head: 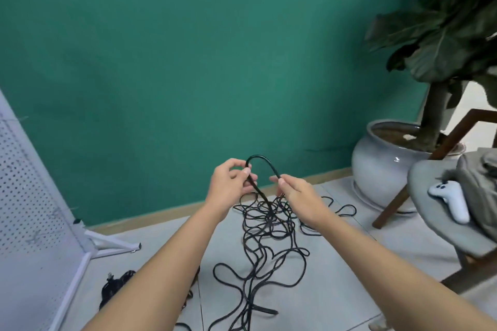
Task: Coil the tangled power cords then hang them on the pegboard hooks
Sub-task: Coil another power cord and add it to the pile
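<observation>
Power cords [269, 226] lie in a black tangle on the pale tiled floor [336, 290], close to the foot of the green wall [188, 62], with loops spilling toward the camera and out to the right. Seen from the head camera, both bare arms reach forward over the heap. One stretch of cord is lifted clear of it and bent into a narrow arch between the two hands — the left hand [228, 185] has its fingers curled round one leg of the arch, pinching it, and the right hand [294, 193] pinches the other leg between thumb and forefinger. From the left hand the cord runs down into the knot. A plug end [266, 311] rests on the tile at the near edge of the tangle. At the lower left, partly hidden by the left forearm, sits a second dark bundle [115, 287] with a plug showing. The white pegboard [27, 183] stands tilted at the left on a white metal foot — well apart from the tangle. To the right is a big glazed pot [382, 166] holding a broad-leaved plant [443, 35]. Nearer, a grey-seated chair [441, 231] with wooden legs carries a white controller [454, 200] and a crumpled grey cloth [478, 183]
</observation>
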